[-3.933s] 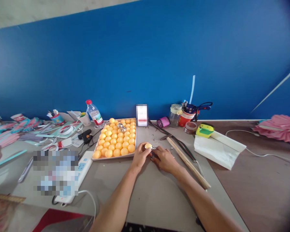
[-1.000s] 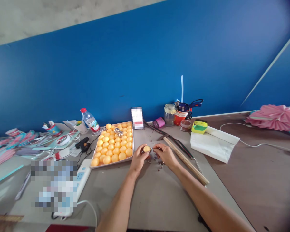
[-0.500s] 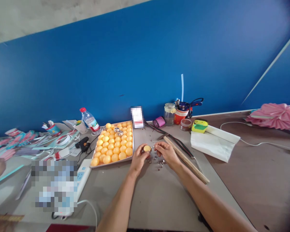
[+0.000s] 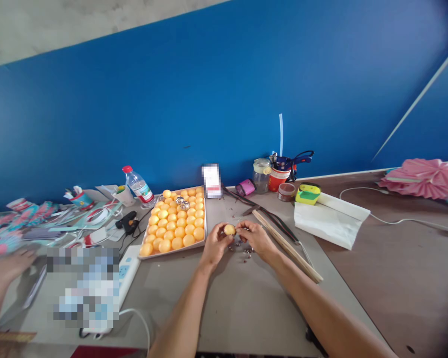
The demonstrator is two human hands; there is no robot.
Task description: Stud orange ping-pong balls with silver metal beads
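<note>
My left hand is closed around a yellowish ball, its fingers and thumb along the side of it. My right hand is pinched at the ball's right side; whatever lies between its fingertips is too small to make out. Below both hands several small shiny metal-looking pieces are scattered on the grey table. To the left, a shallow tray holds rows of orange balls like ping-pong balls. A few silvery studded-looking balls rest on top of them.
Wooden sticks and a dark strap lie right of my hands. A jar, a red cup of tools and a yellow-green container stand behind. A power strip and bottle are left. Another person's hand shows at far left.
My right hand has moved slightly left, its fingertips now against the ball instead of just apart from it. The other person's hand has come further into view at the left.
</note>
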